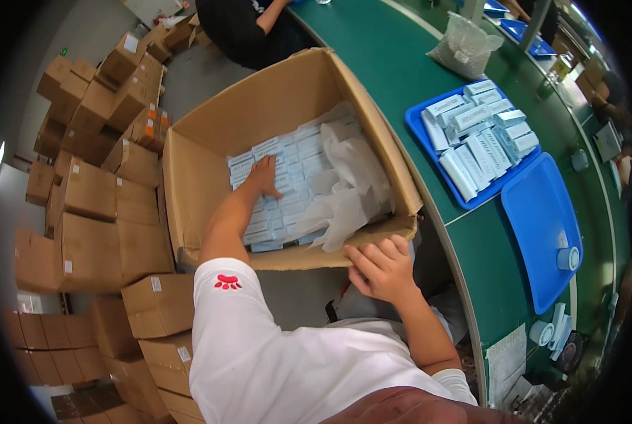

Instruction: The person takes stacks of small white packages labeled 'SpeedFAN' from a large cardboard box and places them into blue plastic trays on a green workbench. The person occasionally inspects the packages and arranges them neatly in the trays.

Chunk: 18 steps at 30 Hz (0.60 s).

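A large brown cardboard box (210,141) stands in front of me with its top open. Rows of small light-blue and white cartons (298,166) line its bottom, partly covered on the right by crumpled white translucent wrapping (358,184). My left hand (263,177) reaches inside and rests on the cartons with its fingers apart; nothing shows in its grasp. At the near right corner, my right hand (387,268) grips the box's top edge, its fingers curled over the rim.
On the green bench (372,56) to the right lie a blue tray (418,131) piled with similar cartons, another blue tray (535,233) with a small round container, and a clear bag (464,46). Stacked cardboard boxes (90,191) fill the left. Another person (235,32) is at the far side.
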Tool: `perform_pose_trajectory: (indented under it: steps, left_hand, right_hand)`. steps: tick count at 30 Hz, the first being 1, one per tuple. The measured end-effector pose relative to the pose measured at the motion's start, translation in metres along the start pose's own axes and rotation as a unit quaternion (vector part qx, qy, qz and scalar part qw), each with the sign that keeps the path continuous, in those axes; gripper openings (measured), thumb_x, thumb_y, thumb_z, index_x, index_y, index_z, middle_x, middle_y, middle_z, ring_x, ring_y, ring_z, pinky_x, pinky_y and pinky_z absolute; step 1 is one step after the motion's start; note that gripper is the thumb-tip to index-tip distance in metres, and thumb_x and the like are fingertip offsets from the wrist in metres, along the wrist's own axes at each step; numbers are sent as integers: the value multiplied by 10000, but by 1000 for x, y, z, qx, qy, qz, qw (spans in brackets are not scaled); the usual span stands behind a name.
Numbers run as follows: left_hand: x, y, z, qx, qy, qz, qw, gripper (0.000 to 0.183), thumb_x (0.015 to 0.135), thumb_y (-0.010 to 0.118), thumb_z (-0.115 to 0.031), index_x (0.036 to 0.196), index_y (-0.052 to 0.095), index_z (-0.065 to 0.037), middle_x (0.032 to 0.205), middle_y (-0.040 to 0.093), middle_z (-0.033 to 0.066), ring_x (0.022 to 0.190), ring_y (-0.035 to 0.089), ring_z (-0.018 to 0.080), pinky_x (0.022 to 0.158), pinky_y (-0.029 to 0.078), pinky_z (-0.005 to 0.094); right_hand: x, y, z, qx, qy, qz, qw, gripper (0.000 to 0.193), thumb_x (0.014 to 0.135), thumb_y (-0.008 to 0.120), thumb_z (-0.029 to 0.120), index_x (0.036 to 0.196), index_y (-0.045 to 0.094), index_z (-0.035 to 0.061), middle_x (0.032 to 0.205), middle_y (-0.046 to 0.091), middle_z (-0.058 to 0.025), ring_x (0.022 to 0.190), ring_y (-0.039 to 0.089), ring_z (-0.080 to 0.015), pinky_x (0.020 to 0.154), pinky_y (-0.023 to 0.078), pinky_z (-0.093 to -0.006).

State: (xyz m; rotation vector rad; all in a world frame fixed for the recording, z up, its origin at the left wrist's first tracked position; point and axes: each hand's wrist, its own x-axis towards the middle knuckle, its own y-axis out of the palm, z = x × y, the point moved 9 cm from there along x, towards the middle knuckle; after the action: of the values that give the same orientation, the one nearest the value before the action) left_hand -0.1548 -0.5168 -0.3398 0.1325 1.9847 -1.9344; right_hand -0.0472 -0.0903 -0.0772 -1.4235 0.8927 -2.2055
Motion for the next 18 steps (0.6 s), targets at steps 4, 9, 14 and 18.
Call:
perform_pose_trajectory:
  steps: [4,9,14,18]
  left_hand:
    - [-3,-1,-5,17,10,-6,1000,1438,462,994,-440,1568,211,39,1529,361,265,1459,330,425,1154,312,584]
    - [2,-4,-17,74,-1,37,997,1469,450,981,-504,1570,217,63,1488,378,258,1400,366,427,1132,325,546]
    - [0,10,-3,19,-20,58,998,1502,453,979,-486,1587,159,58,1585,283,293,1487,278,448,1206,248,578]
    - [-1,7,-10,-6,-2,47,999,1489,474,962,-484,1591,138,57,1611,248,307,1509,247,458,1231,204,590]
  right_hand:
    - [-1,-1,0,3,0,-9,1000,322,742,758,182,1057,738,115,900,621,23,809,569,-173,881,437,-359]
    - [-2,-3,1,4,2,-13,1000,313,744,763,184,1048,738,113,898,619,18,809,567,-179,883,442,-361]
    - [0,-2,3,11,-1,-13,1000,314,740,766,190,1042,738,110,892,617,9,814,567,-188,885,446,-370]
    - [-1,-1,2,10,5,-14,1000,312,736,766,190,1037,737,110,887,618,6,815,567,-190,889,446,-376]
